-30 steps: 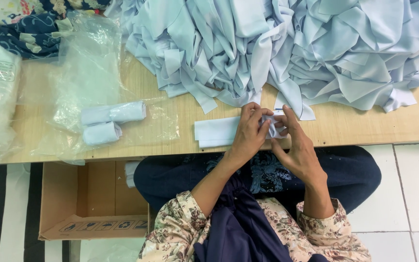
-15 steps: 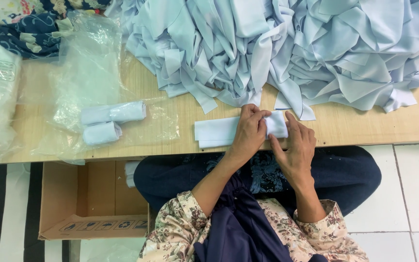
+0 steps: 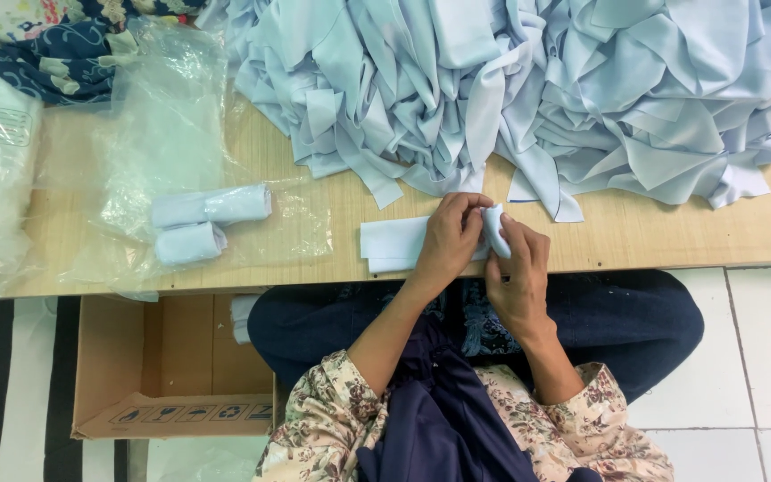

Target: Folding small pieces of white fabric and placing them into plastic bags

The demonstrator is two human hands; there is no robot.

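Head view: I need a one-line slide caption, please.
Both hands, left hand and right hand, roll a folded pale blue cloth strip on a wooden table.

Both hands roll a folded pale-blue cloth strip on the wooden table
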